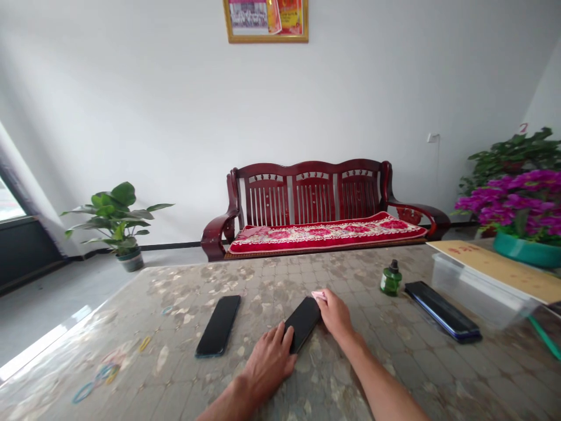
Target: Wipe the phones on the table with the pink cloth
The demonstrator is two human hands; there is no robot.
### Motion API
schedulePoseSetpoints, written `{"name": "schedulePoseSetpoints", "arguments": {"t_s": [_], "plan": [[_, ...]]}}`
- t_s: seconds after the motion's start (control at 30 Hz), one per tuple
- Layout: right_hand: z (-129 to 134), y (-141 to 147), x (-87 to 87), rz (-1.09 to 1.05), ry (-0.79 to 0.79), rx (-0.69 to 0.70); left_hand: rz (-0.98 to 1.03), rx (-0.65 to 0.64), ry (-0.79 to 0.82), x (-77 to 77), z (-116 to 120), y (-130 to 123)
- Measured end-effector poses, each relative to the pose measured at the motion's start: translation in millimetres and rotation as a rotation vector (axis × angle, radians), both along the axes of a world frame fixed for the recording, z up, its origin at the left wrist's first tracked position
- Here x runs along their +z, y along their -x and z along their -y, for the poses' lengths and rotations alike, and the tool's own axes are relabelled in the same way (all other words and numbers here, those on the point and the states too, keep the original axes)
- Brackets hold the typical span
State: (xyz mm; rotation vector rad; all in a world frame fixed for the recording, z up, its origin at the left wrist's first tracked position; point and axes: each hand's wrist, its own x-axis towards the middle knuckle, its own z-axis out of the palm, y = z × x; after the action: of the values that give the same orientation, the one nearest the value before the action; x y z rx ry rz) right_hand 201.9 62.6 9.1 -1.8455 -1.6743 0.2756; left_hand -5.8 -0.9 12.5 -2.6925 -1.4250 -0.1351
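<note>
A black smartphone (304, 323) lies slantwise on the table, screen up. My left hand (272, 352) grips its lower left end, fingers over the edge and the thumb near the bottom corner. At the phone's upper right end is my right hand (335, 313), closed on a small pink-and-white folded piece (319, 295), cloth or paper, I cannot tell which. The fingers hide most of that piece. To the left, apart from both hands, another black smartphone (218, 325) rests flat with its screen up.
Loose rubber bands (97, 380) lie at the table's left. On the right stand a green bottle (391, 278), a stack of dark phones (442, 311), a clear plastic box (477, 292) under a tan board (499, 270), and purple flowers (517, 202). A wooden bench (313, 196) is beyond the table.
</note>
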Motion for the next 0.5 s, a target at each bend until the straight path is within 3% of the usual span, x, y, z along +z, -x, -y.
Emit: {"name": "schedulePoseSetpoints", "arguments": {"t_s": [0.1,0.23,0.37,0.5], "plan": [[0.3,0.7,5.8,-0.045,-0.01,-0.019,0.106,-0.024,-0.004,2.5,-6.8,12.6],[0.2,4.8,9.3,-0.181,-0.08,-0.02,0.229,0.068,0.038,6.5,-17.1,25.9],[2.2,6.6,12.0,-0.172,-0.345,0.038,0.312,0.148,0.12,9.5,-25.7,31.7],[7.5,7.4,16.4,0.033,-0.578,0.142,0.398,0.192,0.174,11.0,-32.0,33.9]]}}
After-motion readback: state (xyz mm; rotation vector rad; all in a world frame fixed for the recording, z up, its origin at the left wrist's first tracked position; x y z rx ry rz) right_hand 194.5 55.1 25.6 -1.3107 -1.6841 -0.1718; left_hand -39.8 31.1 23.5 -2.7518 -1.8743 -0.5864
